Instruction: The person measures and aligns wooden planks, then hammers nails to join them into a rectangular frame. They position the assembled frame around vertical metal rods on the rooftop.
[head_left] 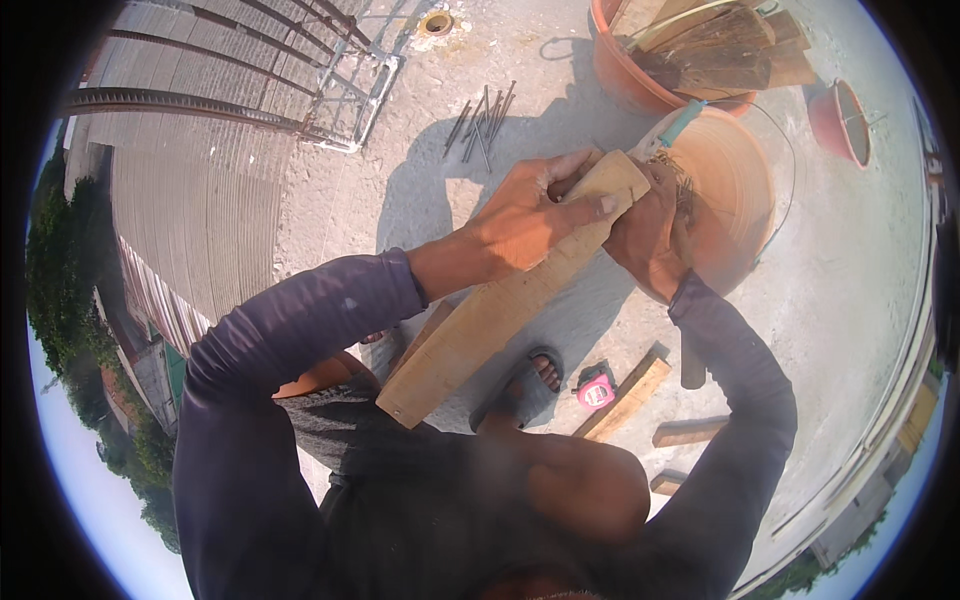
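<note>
A long wooden board (500,300) slants up across my front, its near end over my lap. My left hand (525,215) is closed round its far part, thumb on the top face and fingers at the far edge. My right hand (647,230) is curled against the right side of the board's far end; its fingertips are partly hidden, so what it grips cannot be made out. Just beyond my right hand stands an orange bucket (735,165) with nails inside. A teal-handled tool (683,125) rests at its rim. Below my right wrist, a dark handle (692,365) shows partly.
Several long nails (483,122) lie on the concrete. A pink tape measure (596,391) sits beside a wood offcut (628,398), near smaller pieces (688,432). Farther off are a reddish tub (612,50) of wood scraps, a small pail (840,125) and rusty rebar (215,103).
</note>
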